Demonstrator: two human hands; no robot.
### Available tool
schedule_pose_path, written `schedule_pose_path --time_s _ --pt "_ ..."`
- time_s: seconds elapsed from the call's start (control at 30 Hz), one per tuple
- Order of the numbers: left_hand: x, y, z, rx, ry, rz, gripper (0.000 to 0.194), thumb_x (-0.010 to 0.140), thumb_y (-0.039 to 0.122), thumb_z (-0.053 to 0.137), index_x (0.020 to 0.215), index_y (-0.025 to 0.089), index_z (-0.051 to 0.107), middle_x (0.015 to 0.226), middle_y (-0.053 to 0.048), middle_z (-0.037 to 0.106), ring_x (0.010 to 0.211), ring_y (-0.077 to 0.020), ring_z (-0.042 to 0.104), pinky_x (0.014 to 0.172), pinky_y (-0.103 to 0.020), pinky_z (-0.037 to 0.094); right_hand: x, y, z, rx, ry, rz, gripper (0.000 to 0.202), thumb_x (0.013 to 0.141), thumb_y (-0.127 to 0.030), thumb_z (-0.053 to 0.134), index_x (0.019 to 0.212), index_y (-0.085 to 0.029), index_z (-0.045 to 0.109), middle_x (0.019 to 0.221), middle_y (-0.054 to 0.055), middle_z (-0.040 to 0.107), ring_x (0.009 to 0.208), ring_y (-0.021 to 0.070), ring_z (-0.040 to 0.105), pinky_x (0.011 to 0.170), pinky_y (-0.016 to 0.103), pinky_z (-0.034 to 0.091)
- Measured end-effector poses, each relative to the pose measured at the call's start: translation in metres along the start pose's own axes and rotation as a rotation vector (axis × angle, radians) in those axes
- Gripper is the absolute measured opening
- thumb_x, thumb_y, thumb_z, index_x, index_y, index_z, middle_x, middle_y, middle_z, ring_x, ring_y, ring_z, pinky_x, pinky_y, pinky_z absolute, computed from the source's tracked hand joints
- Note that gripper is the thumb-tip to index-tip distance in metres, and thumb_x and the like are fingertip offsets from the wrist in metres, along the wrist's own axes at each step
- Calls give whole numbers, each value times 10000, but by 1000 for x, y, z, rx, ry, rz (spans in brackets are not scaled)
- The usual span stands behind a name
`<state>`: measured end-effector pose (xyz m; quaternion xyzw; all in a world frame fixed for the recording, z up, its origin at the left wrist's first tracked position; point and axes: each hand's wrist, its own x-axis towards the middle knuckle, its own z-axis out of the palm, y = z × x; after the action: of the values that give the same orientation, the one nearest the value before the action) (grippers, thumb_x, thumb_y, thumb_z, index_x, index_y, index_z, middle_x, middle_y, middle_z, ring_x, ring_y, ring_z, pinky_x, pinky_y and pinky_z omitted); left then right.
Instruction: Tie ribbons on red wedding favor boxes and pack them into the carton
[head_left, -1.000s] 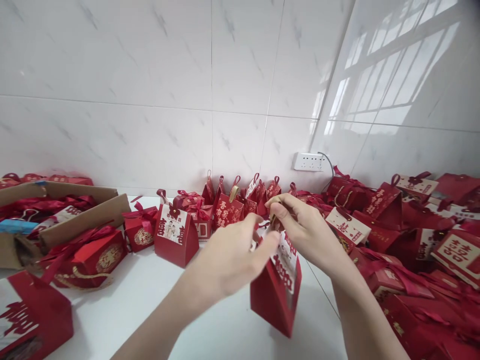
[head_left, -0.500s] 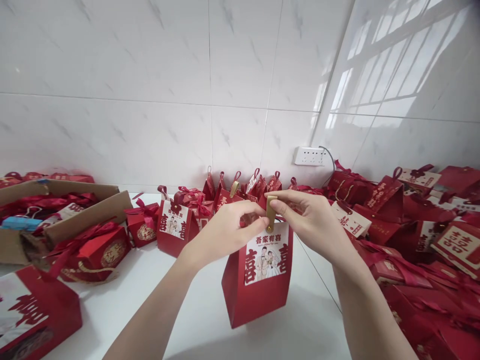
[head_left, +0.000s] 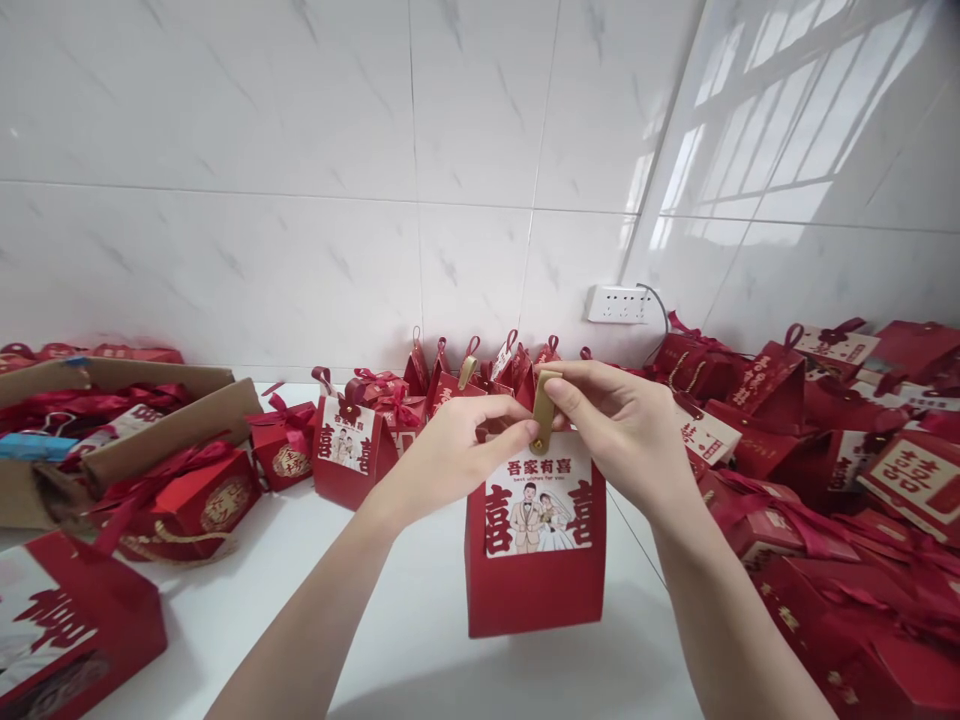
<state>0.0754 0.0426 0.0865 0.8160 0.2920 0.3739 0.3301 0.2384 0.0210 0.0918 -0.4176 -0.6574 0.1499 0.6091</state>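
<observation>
A red gift box (head_left: 536, 598) with a white card (head_left: 538, 500) showing a cartoon wedding couple hangs upright in front of me, seemingly just above the white table (head_left: 405, 610). At its top stands a gold strap handle (head_left: 547, 400) with a round stud at its lower end. My right hand (head_left: 630, 425) pinches the upper part of this strap between thumb and fingers. From the other side my left hand (head_left: 465, 445) is closed at the strap's lower end, thumb near the stud. Its fingertips behind the box top are partly hidden.
Red gift boxes (head_left: 780, 420) are heaped along the right. Others line the tiled wall, and a similar carded box (head_left: 352, 455) stands left of centre. An open cardboard carton (head_left: 172, 420) holds red items at left. A power socket (head_left: 619, 304) is on the wall.
The box has turned so its carded front faces me more squarely, and its base has risen slightly. Both hands stay at the gold strap.
</observation>
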Motion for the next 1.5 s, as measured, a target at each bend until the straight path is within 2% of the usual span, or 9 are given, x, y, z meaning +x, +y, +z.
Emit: schedule_pose_path --time_s 0.33,0.57,0.7,0.83,0.93,1.1,1.23,1.3,1.5 --pt "-1 5 -1 -55 -31 -40 192 840 275 511 697 170 584 687 18 601 577 -74 490 535 -205 387 -1 0 2 71 -28 4 134 797 -277 639 878 -202 714 885 36 729 787 177 682 697 324 578" --pt "-6 11 1 268 224 -113 216 863 301 468 701 195 565 622 34 565 510 -90 459 489 -229 345 -7 -6 0 -361 23 -113 275 851 -348 563 1063 -181 618 1063 77 648 942 201 621 838 371 497" --pt "-12 13 23 720 421 -16 206 876 264 444 737 174 568 668 -27 610 563 -156 551 501 -275 351 -17 -18 5 -502 -5 -74 293 861 -442 527 909 -175 639 883 67 667 784 194 626 700 322 481" --pt "-19 13 54 941 416 131 178 818 123 432 885 151 594 692 -74 617 642 -213 604 474 -280 373 -24 -23 9 -611 -41 -29 392 896 -452 455 613 -187 512 591 23 578 502 128 502 498 265 364" --pt "-21 18 59 796 311 68 171 790 122 453 884 155 592 721 -74 625 644 -213 614 504 -289 432 -22 -21 4 -635 -87 -9 400 939 -371 375 596 -191 475 583 20 566 495 124 490 493 260 346" --pt "-18 23 24 55 -59 -164 255 884 279 368 1040 204 555 822 -40 650 616 -160 625 531 -286 503 -11 -15 -20 -419 -275 31 434 963 -409 305 739 -195 608 666 17 632 599 142 577 541 247 411" --pt "-13 16 2 222 120 -51 269 837 247 477 1084 224 581 1115 -65 588 1034 -220 572 885 -392 486 -4 -14 -35 -166 -380 35 442 938 -481 363 867 -205 701 529 -10 610 595 146 595 697 275 481" --pt "-11 14 -1 274 91 55 219 826 233 510 1016 234 621 1190 -46 549 1174 -225 477 1009 -412 397 -3 -14 -37 -86 -394 37 415 928 -478 397 924 -214 717 582 4 650 668 156 628 751 286 490" --pt "-9 17 3 24 -90 10 154 866 269 485 869 210 627 853 0 652 755 -130 594 680 -269 488 -3 -10 -29 -98 -332 -15 387 922 -472 418 956 -239 724 685 21 670 681 145 608 642 259 483"
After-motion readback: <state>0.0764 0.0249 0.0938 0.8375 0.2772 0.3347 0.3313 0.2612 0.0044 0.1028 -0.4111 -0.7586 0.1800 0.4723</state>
